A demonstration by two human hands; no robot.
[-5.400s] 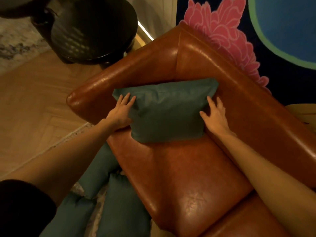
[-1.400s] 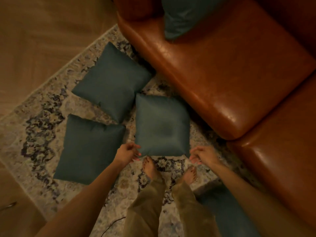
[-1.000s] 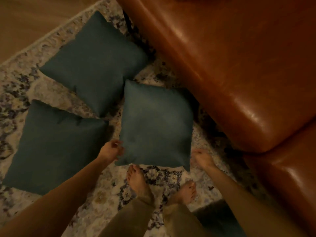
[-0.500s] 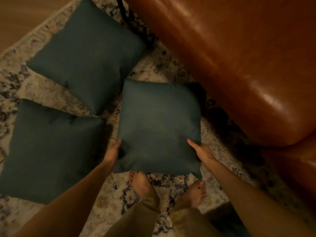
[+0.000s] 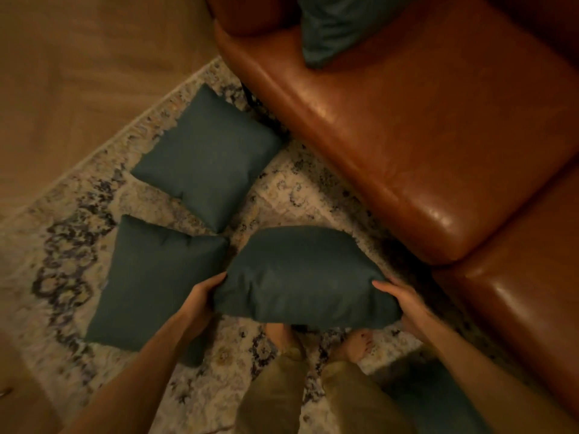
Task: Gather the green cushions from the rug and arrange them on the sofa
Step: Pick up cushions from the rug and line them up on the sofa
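Above rug [image 5: 282, 189], cushion [image 5: 304, 277] between hands [image 5: 200, 300].

Warm, dim light falls on a bare wooden floor [image 5: 78, 73] filling the upper left and lower left corner of the frame.

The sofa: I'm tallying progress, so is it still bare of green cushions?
No, one green cushion already sits on the sofa seat near its arm, at the top of the view.
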